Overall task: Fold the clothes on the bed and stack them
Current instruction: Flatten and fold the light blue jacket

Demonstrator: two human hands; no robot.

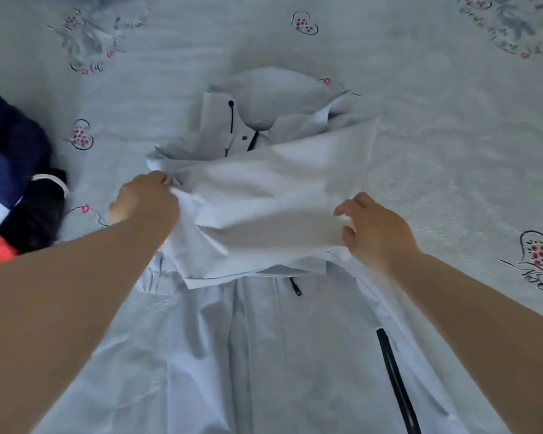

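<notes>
gripping a pale grey jacket point(264, 339) sleeve, left hand point(146, 200) and right hand point(375, 228)

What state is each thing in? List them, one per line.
Jacket: spread flat on the bed, zipped, sleeves folded across the chest.
Hood: lying flat above the collar.
Pocket zip: closed.
Left hand: pinching the folded sleeve's edge.
Right hand: fingers curled on the sleeve's other end.
Dark clothes: heaped, unfolded, at the left.
</notes>
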